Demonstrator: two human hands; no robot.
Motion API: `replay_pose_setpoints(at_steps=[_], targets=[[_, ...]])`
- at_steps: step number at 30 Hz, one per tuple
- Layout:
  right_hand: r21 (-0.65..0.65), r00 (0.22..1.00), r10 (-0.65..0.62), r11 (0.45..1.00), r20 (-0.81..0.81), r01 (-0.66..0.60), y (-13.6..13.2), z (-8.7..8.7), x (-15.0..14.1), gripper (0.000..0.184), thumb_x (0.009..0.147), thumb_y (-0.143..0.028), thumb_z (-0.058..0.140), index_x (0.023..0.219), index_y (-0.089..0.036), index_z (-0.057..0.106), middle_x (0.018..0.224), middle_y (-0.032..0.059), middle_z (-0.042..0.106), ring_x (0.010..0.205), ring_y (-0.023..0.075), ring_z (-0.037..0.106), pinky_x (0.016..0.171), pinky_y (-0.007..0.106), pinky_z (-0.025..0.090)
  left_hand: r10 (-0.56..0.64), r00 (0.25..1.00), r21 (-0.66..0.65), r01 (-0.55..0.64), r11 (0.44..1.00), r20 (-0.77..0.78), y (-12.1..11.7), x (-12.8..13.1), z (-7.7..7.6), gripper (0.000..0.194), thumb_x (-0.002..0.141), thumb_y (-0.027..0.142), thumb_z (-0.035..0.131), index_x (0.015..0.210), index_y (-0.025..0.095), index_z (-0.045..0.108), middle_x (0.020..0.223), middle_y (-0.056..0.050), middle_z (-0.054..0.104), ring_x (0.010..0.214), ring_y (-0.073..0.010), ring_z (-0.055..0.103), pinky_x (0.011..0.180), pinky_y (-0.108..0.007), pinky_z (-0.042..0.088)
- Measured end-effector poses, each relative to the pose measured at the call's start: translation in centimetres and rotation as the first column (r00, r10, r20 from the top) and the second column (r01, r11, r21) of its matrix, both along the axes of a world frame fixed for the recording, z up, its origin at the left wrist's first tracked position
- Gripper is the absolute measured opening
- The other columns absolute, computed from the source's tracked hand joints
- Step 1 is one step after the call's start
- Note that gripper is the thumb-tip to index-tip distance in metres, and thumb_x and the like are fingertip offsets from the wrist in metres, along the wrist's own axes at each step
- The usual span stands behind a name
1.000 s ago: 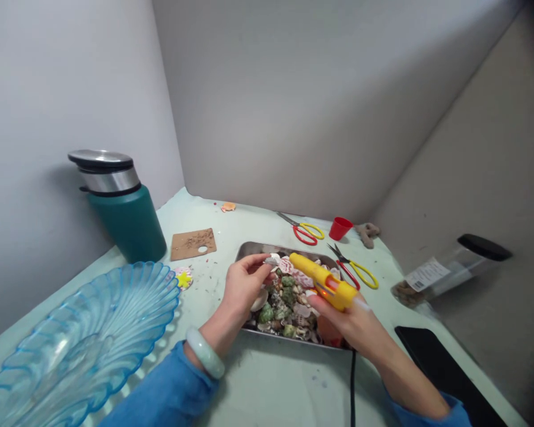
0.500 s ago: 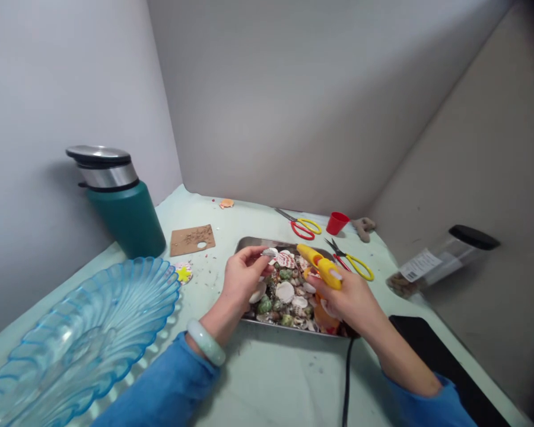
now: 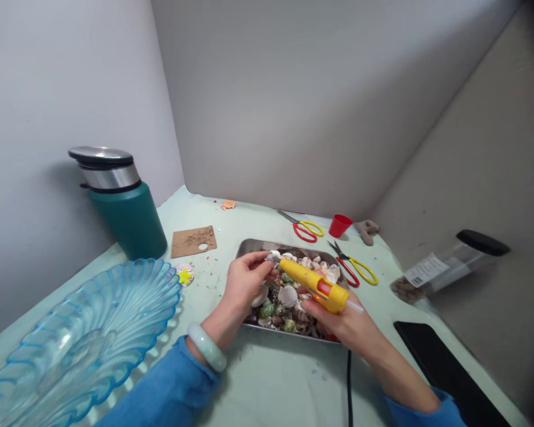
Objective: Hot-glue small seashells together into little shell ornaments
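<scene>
Over the metal tray point(image 3: 249, 244) of seashells, my right hand point(image 3: 349, 323) is wrapped round a yellow hot glue gun point(image 3: 309, 279). A clear glue stick point(image 3: 355, 306) pokes out of its back end, and its nozzle points left. My left hand point(image 3: 244, 279) pinches a small greyish shell point(image 3: 273, 256) between thumb and fingertips, right at the nozzle; whether they touch I cannot tell. Under both hands lie white scallop shells point(image 3: 287, 296), green snail shells point(image 3: 267, 308) and other small shells. The glue gun's grip is mostly hidden by my right hand.
At left stand a blue scalloped dish point(image 3: 129, 302) and a green bottle point(image 3: 129, 219); a cardboard piece point(image 3: 193, 241) lies nearby. Behind the tray are two scissors point(image 3: 311, 229) and a red cup point(image 3: 340, 225). A black cord point(image 3: 349, 385) runs toward me. A lidded jar point(image 3: 445, 267) is at right.
My right hand has swung the glue gun down and left, so its nozzle now meets the shell in my left hand. The left hand stays nearly in place.
</scene>
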State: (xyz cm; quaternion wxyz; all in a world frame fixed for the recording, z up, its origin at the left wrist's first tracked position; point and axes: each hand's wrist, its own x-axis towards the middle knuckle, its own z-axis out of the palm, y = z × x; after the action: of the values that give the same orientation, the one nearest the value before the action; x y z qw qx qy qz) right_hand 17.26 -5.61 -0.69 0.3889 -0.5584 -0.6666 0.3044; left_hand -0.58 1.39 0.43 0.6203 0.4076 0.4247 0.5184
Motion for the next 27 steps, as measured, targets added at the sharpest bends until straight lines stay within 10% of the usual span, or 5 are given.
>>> replay_pose_setpoints(at_steps=[27], targets=[[0.078, 0.983, -0.015, 0.997, 0.185, 0.001, -0.6, 0.1, -0.5, 0.028, 0.088, -0.046, 0.054, 0.087, -0.019, 0.06, 0.078, 0.0014, 0.062, 0.071, 0.0173, 0.055, 0.067, 0.028, 0.043, 0.016, 0.989, 0.075, -0.005, 0.997, -0.147, 0.4, 0.3, -1.2, 0.024, 0.069, 0.017, 0.068, 0.091, 0.011, 0.068, 0.068, -0.006, 0.071, 0.062, -0.016, 0.068, 0.064, -0.025, 0.054]])
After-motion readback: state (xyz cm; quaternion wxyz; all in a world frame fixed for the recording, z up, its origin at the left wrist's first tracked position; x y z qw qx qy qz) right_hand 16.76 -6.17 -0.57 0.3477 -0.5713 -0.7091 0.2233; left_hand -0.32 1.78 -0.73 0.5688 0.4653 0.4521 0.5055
